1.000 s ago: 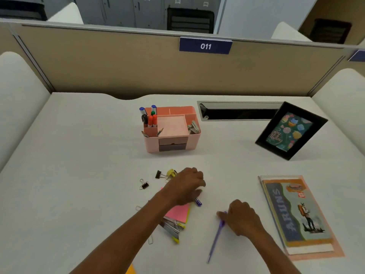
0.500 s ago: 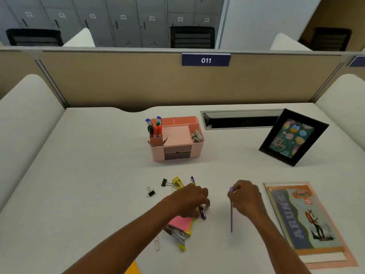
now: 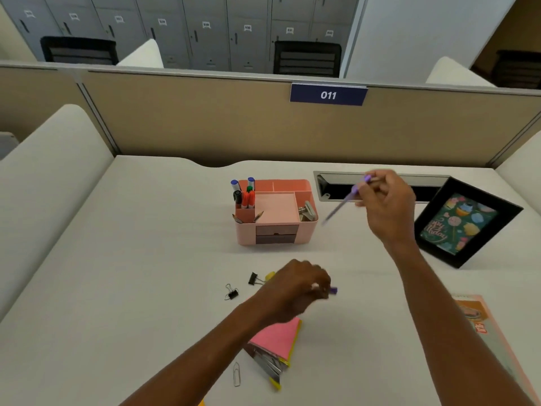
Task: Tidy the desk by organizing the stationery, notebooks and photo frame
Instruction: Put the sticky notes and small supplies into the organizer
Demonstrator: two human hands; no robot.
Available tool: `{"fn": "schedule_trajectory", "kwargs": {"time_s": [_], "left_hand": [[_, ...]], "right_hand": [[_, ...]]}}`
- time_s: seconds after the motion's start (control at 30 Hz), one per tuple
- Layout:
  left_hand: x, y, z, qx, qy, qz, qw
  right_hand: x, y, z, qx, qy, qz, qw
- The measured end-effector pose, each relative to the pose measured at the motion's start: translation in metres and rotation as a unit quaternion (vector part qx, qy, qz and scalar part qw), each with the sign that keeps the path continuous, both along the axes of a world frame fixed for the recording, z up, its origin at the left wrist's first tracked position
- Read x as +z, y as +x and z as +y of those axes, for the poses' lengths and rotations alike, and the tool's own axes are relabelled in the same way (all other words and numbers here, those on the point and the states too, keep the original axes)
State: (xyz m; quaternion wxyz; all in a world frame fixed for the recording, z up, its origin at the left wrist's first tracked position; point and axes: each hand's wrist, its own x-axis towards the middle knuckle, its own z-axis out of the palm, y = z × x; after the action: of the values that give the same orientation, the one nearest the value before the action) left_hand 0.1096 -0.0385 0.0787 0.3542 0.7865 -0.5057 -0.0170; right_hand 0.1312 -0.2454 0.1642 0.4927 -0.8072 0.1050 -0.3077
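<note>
Purple pen point(image 3: 348, 197) is pinched in the fingers point(image 3: 370, 183) of the right hand point(image 3: 389, 206), raised to the right of the pink organizer point(image 3: 276, 213) and slanting tip-down toward it. The left hand point(image 3: 295, 288) sits low on the desk point(image 3: 117, 259) in front of the organizer, fingers curled shut around a second pen point(image 3: 333, 290) whose purple end pokes out. The step in hand looks like dropping the raised pen in with the markers point(image 3: 244, 193) at the organizer's left corner. To do it well, I judge the pen should be turned upright first, carried over the top of the organizer and lowered into the marker slot without knocking the binder clips already inside at its right. Room is good above and left of the organizer; the photo frame point(image 3: 465, 222), leaning to its right, stands close behind the right wrist. Loose clips point(image 3: 232, 293) and sticky notes point(image 3: 278, 338) lie in front of the organizer, the notebooks point(image 3: 480, 323) off to its front right.
</note>
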Motion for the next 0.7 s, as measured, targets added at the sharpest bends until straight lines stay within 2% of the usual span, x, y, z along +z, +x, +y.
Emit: {"fn": "schedule_trajectory", "kwargs": {"time_s": [0.07, 0.13, 0.2, 0.3, 0.4, 0.5, 0.7], "left_hand": [[0.026, 0.009, 0.006, 0.081, -0.1, 0.081, 0.988], [0.049, 0.023, 0.012, 0.158, -0.194, 0.132, 0.959], [0.071, 0.04, 0.016, 0.222, -0.261, 0.131, 0.93], [0.095, 0.066, 0.017, 0.263, -0.321, 0.09, 0.905], [0.107, 0.091, 0.008, 0.288, -0.345, 0.06, 0.891], [0.109, 0.115, -0.009, 0.316, -0.333, 0.027, 0.888], [0.082, 0.14, -0.049, 0.316, -0.241, 0.025, 0.917]], "right_hand": [[0.006, 0.027, 0.002, -0.005, -0.033, -0.037, 0.999], [0.001, 0.052, 0.007, 0.001, -0.074, -0.042, 0.996], [-0.011, 0.072, 0.01, 0.016, -0.123, -0.02, 0.992], [-0.037, 0.091, 0.011, 0.034, -0.198, 0.024, 0.979], [-0.061, 0.098, 0.007, 0.053, -0.244, 0.066, 0.966], [-0.076, 0.1, 0.0, 0.052, -0.251, 0.105, 0.961], [-0.087, 0.099, -0.007, 0.043, -0.208, 0.154, 0.965]]}}
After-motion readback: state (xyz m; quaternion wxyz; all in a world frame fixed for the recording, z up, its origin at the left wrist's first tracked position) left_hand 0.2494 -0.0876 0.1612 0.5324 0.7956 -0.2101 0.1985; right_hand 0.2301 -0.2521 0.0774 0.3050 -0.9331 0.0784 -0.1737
